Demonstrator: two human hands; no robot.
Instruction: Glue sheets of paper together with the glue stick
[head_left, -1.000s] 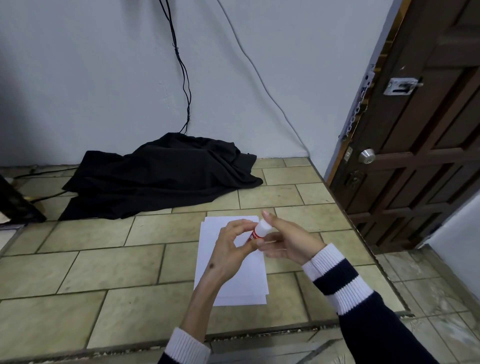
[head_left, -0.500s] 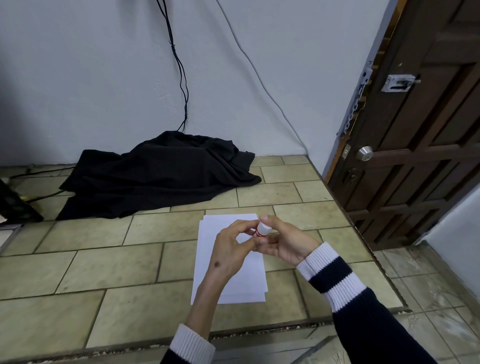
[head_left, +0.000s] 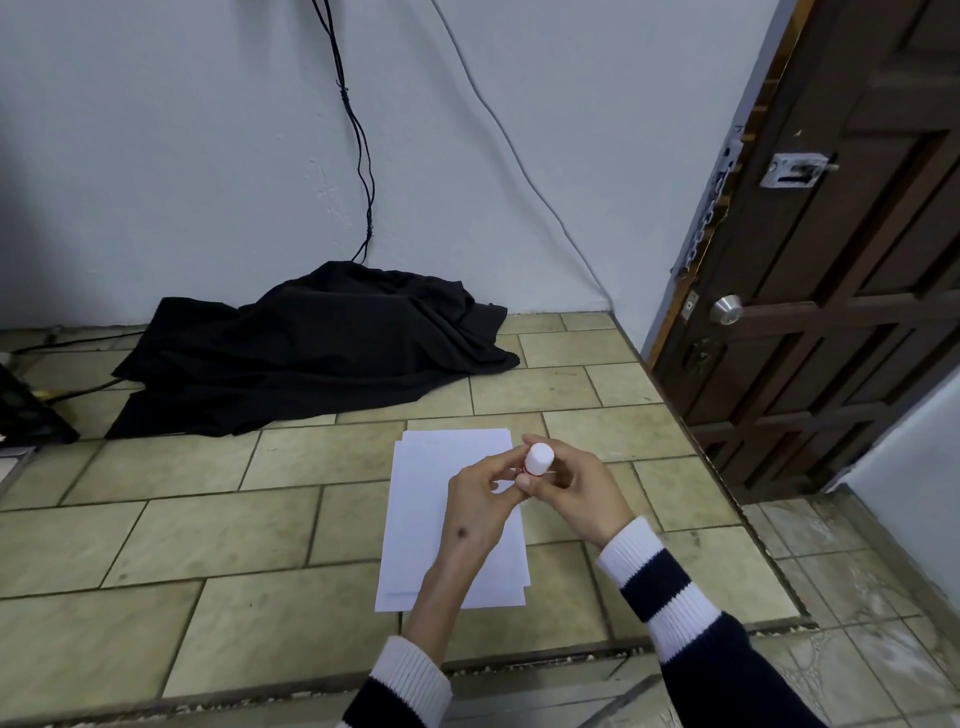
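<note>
A small stack of white paper sheets (head_left: 421, 519) lies on the tiled surface in front of me. Both hands hover just above its right half. A glue stick (head_left: 537, 460) with a white cap and a red band stands almost upright between them, cap end toward me. My right hand (head_left: 576, 493) wraps the stick's body, which is mostly hidden. My left hand (head_left: 480, 499) pinches the stick just under the cap with thumb and fingers.
A crumpled black cloth (head_left: 311, 348) lies at the back against the white wall, with cables (head_left: 358, 130) hanging above it. A dark wooden door (head_left: 831, 260) stands to the right. The tiled surface (head_left: 208, 519) ends in a step edge at the front and right.
The glue stick has tilted from leaning left to nearly upright, so its cap now faces me. Both hands stay together over the paper.
</note>
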